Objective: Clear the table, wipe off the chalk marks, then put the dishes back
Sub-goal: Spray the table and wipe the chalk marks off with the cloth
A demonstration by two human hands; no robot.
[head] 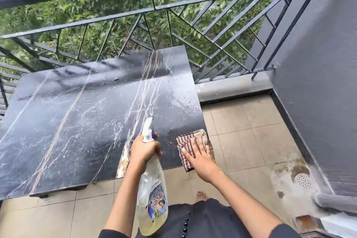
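surface [67, 121]: blk marble look, wht + tan veins | cloth [186, 142]: maroon/wht check, beige patch | spray bottle [152, 185]: wht head, blue trigger, clear body, pale yel liquid, blue multi-col label | railing [116, 19]: dk grey | wall [318, 63]: grey | floor tiles [251, 137]: beige | foliage [58, 15]: grn

The left hand [144, 149] gripped a spray bottle [152, 189]; the right hand [200, 158] lay flat on a cloth [190, 135], fingers [201, 145] spread.

Cloth [193, 146] on table's [77, 121] near-right corner
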